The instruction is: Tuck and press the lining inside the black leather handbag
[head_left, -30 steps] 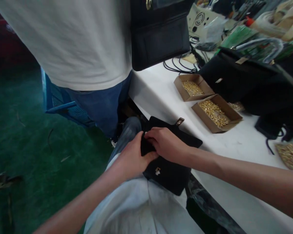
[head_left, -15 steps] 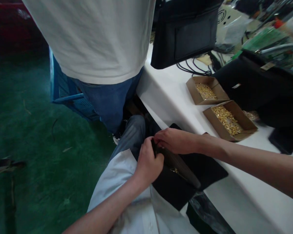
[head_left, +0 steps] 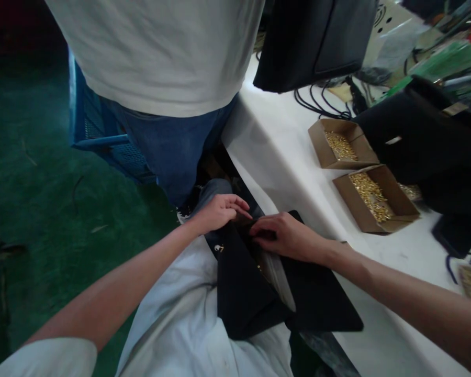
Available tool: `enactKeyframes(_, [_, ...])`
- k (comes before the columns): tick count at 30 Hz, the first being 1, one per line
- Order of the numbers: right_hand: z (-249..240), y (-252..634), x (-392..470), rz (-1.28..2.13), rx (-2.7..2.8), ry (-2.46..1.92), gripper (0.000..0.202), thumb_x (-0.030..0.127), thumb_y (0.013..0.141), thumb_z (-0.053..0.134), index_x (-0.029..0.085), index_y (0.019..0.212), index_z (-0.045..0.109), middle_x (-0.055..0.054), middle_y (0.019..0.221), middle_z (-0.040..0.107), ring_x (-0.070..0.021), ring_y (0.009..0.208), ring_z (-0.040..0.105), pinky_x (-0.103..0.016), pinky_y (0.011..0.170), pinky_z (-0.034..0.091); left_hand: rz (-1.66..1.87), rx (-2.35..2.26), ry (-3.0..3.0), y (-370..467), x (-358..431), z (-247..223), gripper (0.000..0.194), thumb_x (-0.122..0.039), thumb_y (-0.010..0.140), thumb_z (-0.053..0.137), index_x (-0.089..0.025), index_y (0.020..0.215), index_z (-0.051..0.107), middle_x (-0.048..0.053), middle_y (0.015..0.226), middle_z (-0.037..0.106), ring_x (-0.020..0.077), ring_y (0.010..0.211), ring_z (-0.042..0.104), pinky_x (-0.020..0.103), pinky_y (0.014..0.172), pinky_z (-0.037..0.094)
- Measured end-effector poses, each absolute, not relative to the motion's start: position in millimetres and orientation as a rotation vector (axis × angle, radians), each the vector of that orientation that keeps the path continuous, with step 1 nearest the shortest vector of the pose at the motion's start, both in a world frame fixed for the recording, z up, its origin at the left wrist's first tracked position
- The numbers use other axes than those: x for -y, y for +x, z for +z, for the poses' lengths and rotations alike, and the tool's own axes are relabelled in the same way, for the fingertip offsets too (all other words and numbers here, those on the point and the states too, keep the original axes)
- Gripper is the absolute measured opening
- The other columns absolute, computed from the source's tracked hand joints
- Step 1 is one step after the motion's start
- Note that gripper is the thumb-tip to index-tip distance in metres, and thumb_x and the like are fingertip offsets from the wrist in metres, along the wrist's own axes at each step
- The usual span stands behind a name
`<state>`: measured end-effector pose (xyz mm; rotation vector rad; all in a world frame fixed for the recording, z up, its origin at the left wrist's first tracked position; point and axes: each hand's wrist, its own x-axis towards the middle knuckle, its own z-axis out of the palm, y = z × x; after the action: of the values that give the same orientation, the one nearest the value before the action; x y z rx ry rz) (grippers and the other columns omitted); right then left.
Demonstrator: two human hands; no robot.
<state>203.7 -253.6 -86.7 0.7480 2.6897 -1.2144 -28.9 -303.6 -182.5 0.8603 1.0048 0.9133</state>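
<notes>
A black bag (head_left: 246, 293) lies tilted across my lap with its mouth spread. Its flap (head_left: 325, 298) reaches out toward the table, and a greyish inner panel with small gold-coloured metal bits shows inside. At the bag's far end, my left hand (head_left: 222, 210) holds the edge, fingers stretched over it and thumb tucked under. My right hand (head_left: 284, 235) is at the mouth from the other side, fingers curled and pinching the inner edge; its fingertips are partly hidden in shadow. A small shiny metal fitting (head_left: 219, 247) sits on the bag near my left wrist.
Two cardboard boxes (head_left: 410, 215) of small gold-coloured parts stand on the white table (head_left: 267, 136) at my right. Dark bags (head_left: 412, 136) lie behind them. Close ahead stands a person in a white shirt (head_left: 160, 57), beside a blue crate (head_left: 102, 142) and a hanging black bag (head_left: 310, 47).
My left hand has shifted away from my right, from gripping near it to the bag's far left edge. The bag has turned and its mouth is spread wider.
</notes>
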Motion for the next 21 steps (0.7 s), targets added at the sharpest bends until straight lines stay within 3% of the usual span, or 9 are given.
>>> enactKeyframes(2, [-96,208,268,-1.210,-2.735,0.902,0.016,0.007,0.096,0.076,0.019,0.105,0.082,-0.003,0.097,0.081,-0.0219,0.085,0.076,-0.031,0.078,0.053,0.905,-0.964,0.846,-29,299,-187,0.049,-0.014,0.062,0.057,-0.014,0.106,0.077,0.013,0.106,0.089,0.0183,0.079,0.079,0.026,0.070,0.054])
enactKeyframes(6, [-113,207,303,-1.222,-2.836,1.209,0.017,0.009,0.104,0.071,0.019,0.113,0.081,-0.007,0.115,0.083,-0.0251,0.104,0.080,-0.034,0.093,0.058,0.890,-0.896,0.840,-33,292,-195,0.043,-0.015,0.063,0.062,-0.013,0.102,0.078,0.016,0.105,0.089,0.0199,0.087,0.081,0.026,0.075,0.054])
enactKeyframes(11, [-124,181,358,-1.154,-2.872,1.503,0.024,0.008,0.106,0.064,0.022,0.116,0.081,-0.005,0.113,0.084,-0.0237,0.102,0.081,-0.032,0.091,0.059,0.849,-0.824,0.834,-37,285,-199,0.031,-0.017,0.063,0.065,-0.014,0.092,0.074,0.017,0.095,0.088,0.0239,0.086,0.083,0.031,0.080,0.059])
enactKeyframes(16, [-123,170,388,-0.916,-2.817,1.504,0.029,0.000,0.097,0.061,0.019,0.107,0.079,-0.007,0.103,0.082,-0.0258,0.083,0.076,-0.036,0.069,0.047,0.773,-0.729,0.864,-23,283,-198,0.029,-0.018,0.060,0.064,-0.015,0.087,0.073,0.011,0.075,0.083,0.0259,0.078,0.083,0.036,0.081,0.063])
enactKeyframes(21, [-118,197,343,-1.003,-2.873,1.261,0.018,0.001,0.094,0.078,0.018,0.095,0.078,-0.004,0.093,0.078,-0.0245,0.080,0.071,-0.041,0.083,0.044,0.742,-0.706,0.891,-17,290,-202,0.029,-0.018,0.061,0.063,-0.016,0.089,0.072,0.008,0.073,0.081,0.0236,0.077,0.081,0.036,0.083,0.063])
